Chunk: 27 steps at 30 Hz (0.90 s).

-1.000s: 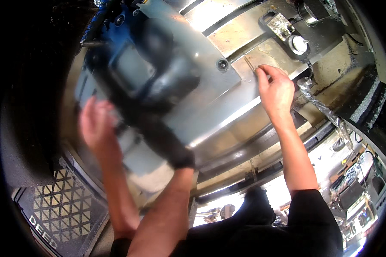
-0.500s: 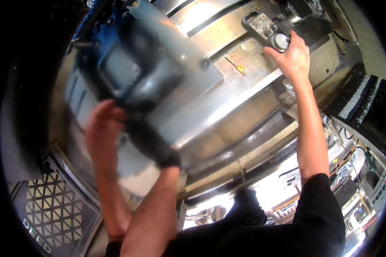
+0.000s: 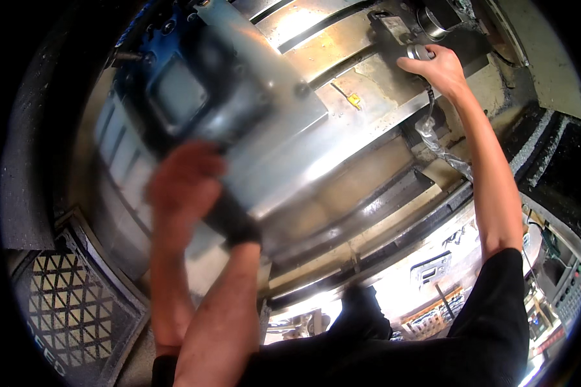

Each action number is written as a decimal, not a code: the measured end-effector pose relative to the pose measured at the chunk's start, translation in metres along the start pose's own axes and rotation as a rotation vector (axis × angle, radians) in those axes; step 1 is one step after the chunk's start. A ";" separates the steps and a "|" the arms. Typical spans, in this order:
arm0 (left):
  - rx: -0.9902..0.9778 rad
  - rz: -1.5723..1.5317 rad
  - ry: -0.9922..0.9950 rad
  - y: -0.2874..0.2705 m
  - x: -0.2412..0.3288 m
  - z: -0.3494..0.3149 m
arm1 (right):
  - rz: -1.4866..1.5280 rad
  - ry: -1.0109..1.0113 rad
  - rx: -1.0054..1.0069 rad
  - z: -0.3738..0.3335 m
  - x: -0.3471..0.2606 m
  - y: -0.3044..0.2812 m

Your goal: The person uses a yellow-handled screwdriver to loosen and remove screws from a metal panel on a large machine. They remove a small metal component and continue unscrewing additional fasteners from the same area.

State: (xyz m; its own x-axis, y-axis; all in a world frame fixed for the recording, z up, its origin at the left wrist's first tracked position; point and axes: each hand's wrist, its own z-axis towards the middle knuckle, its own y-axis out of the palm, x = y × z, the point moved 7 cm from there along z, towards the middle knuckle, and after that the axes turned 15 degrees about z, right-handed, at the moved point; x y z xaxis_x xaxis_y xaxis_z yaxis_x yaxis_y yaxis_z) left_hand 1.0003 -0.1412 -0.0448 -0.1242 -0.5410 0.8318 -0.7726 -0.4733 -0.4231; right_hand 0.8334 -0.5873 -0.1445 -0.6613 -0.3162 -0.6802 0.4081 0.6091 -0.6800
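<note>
At the far right of the steel machine bed, your right hand has fingers clasped on a small round silver knob. Left hand blurred near the blue-grey housing; finger state unclear.

A: Colour of the machine housing?
B: Blue-grey, blurred, so the shade is uncertain. The machine table is bare silver metal with a small yellow tag.
A: And the floor mat?
B: Black with a pale triangular lattice. The sleeve is black.
</note>
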 end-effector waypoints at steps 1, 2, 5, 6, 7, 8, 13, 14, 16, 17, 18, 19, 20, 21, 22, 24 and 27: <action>-0.060 -0.031 -0.003 0.006 0.004 0.001 | 0.097 0.002 0.012 -0.014 -0.006 -0.005; -0.098 -0.043 -0.022 0.010 0.008 -0.003 | 0.218 -0.009 0.002 -0.027 -0.014 0.004; -0.266 -0.149 -0.065 0.024 0.002 -0.004 | 0.560 0.145 -0.246 -0.108 -0.072 0.036; -0.335 -0.211 -0.063 0.031 -0.005 -0.004 | 0.609 0.214 -0.306 -0.138 -0.085 0.045; -0.365 -0.355 -0.104 0.038 -0.007 -0.004 | 0.629 0.112 -0.294 -0.160 -0.093 0.053; -0.391 -0.499 -0.138 0.047 -0.009 -0.004 | 0.651 0.006 -0.276 -0.179 -0.099 0.062; -0.429 -0.736 -0.175 0.059 -0.027 -0.018 | 0.684 -0.070 -0.332 -0.236 -0.141 0.125; -0.433 -0.726 -0.123 0.057 -0.033 -0.022 | 0.690 -0.104 -0.336 -0.243 -0.149 0.135; -0.396 -0.720 -0.156 0.063 -0.032 -0.027 | 0.676 -0.147 -0.321 -0.256 -0.160 0.149; -0.362 -0.745 -0.145 0.064 -0.033 -0.027 | 0.681 -0.157 -0.344 -0.261 -0.166 0.154; -0.341 -0.722 -0.152 0.061 -0.033 -0.030 | 0.702 -0.150 -0.369 -0.264 -0.166 0.158; -0.322 -0.700 -0.158 0.058 -0.032 -0.034 | 0.722 -0.143 -0.394 -0.267 -0.166 0.162; -0.304 -0.688 -0.163 0.057 -0.034 -0.037 | 0.733 -0.134 -0.420 -0.270 -0.165 0.166; -0.302 -0.715 -0.156 0.058 -0.040 -0.039 | 0.747 -0.153 -0.396 -0.271 -0.164 0.164; -0.278 -0.708 -0.178 0.059 -0.045 -0.042 | 0.678 -0.146 -0.411 -0.270 -0.161 0.164; -0.232 -0.694 -0.218 0.066 -0.052 -0.047 | 0.539 -0.133 -0.436 -0.267 -0.150 0.157; -0.191 -0.805 -0.297 0.073 -0.056 -0.047 | 0.580 0.086 -0.681 -0.271 -0.134 0.167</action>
State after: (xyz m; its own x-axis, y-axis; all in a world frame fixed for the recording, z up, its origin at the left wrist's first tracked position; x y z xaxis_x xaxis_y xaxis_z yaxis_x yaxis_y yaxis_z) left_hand 0.9220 -0.1130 -0.1050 0.6500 -0.2635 0.7128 -0.6498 -0.6790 0.3415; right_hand 0.8197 -0.2459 -0.0932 -0.5233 0.2144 -0.8247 0.2493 0.9640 0.0924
